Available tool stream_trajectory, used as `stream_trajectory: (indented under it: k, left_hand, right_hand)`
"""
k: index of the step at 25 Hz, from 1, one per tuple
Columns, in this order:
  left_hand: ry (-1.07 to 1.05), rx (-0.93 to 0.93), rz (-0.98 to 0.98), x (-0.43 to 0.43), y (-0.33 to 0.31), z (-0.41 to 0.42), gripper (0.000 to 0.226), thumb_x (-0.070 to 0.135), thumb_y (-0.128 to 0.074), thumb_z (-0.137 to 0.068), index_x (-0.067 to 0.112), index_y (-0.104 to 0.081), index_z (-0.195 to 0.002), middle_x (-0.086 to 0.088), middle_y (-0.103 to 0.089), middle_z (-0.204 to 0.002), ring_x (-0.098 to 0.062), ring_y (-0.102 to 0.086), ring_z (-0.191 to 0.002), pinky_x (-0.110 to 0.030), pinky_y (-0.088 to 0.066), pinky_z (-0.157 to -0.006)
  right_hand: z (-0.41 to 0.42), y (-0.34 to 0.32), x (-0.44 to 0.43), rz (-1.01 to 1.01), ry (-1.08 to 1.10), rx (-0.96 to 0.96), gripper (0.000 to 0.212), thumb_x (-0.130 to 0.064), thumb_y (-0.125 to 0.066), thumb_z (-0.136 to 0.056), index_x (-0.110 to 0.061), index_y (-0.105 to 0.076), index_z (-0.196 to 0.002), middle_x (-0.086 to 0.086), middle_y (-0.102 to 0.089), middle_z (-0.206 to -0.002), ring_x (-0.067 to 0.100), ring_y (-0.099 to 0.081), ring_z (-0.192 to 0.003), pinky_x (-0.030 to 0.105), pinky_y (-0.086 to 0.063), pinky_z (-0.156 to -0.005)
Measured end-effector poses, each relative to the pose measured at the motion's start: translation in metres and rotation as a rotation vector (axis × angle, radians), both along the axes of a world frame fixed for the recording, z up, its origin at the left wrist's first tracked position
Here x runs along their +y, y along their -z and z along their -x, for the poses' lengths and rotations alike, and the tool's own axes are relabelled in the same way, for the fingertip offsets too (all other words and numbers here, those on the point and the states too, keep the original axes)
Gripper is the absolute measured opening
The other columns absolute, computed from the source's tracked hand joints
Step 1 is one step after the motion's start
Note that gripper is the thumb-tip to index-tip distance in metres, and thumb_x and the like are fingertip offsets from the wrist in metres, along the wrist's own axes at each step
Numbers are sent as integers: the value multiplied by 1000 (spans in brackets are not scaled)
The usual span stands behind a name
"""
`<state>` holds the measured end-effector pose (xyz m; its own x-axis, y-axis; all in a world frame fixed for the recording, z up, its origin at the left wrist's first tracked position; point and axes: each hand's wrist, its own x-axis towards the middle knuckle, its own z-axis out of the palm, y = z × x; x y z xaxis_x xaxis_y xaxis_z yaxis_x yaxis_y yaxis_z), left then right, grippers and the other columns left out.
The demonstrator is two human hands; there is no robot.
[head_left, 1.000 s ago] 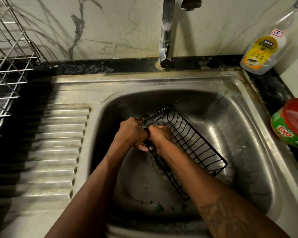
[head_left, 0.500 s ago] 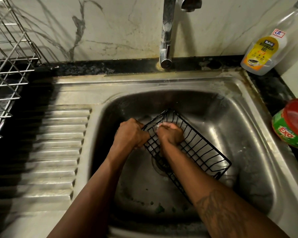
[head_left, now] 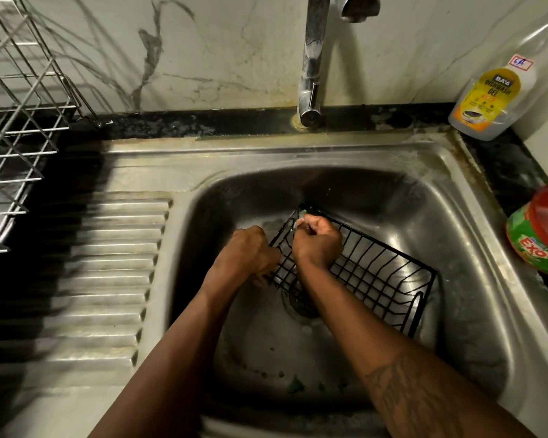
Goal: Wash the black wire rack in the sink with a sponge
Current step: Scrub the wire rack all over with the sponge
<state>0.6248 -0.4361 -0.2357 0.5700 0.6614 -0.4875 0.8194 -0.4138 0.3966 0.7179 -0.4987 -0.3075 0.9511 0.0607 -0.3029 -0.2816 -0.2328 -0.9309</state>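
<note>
Head view: the black wire rack [head_left: 376, 273] is held in the sink [head_left: 455, 216], over the drain [head_left: 302, 309]. Its left edge is gripped by the curled fingers of the left hand [head_left: 244, 251]. The sponge [head_left: 299, 220] is pinched in the right hand [head_left: 316, 241] at the far corner. Each wire should be rubbed along its length, with the rack held steady.

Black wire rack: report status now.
Copy: left hand grips the black wire rack in the sink; right hand holds sponge at its far corner. Nothing blocking.

Right hand [head_left: 316, 240] with sponge [head_left: 300, 217] — now up at the rack [head_left: 376, 273] far corner.
</note>
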Motion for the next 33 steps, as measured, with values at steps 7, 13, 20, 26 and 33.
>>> stream_trajectory:
  k: [7,13,20,26,33]
  left_hand:
    - [-126,-148,-96,7,-13,-4,23,25,-64,-80,6,-74,-87,-14,-73,-80,-31,-72,-79,-31,-60,-70]
    - [-118,-104,219,4,-17,-7,30,5,-56,-88,12,-64,-117,-9,-73,-64,-15,-69,-46,-25,-57,-45]
    - [-311,-119,388,12,1,-13,81,-9,-61,-86,29,-35,-151,-20,-75,-88,-33,-75,-64,-53,-63,-64]
    - [-304,-66,432,10,-6,-13,29,-4,-65,-90,11,-59,-114,-15,-76,-73,-28,-76,-65,-45,-63,-63]
    - [-324,-151,463,8,-1,-9,46,-10,-56,-89,16,-49,-127,-20,-72,-76,-36,-74,-68,-54,-61,-64]
  right_hand:
    - [12,-4,6,-101,-440,-52,15,3,-74,-83,-12,-74,-87,-5,-72,-78,4,-67,-70,23,-53,-72]
    - [8,-20,8,-68,-574,-506,23,-9,-67,-89,-8,-76,-110,4,-77,-102,12,-72,-93,26,-57,-87]
    - [-22,-27,-26,288,-484,-907,21,-7,-66,-88,-8,-78,-105,6,-71,-92,13,-65,-73,10,-46,-64]
    - [1,-32,-12,248,-848,-909,12,-10,-70,-89,-7,-79,-97,12,-71,-96,23,-67,-84,34,-57,-78]
    - [-20,-46,-36,663,-735,-832,45,-12,-59,-97,-21,-54,-141,4,-56,-108,15,-55,-80,25,-47,-59]
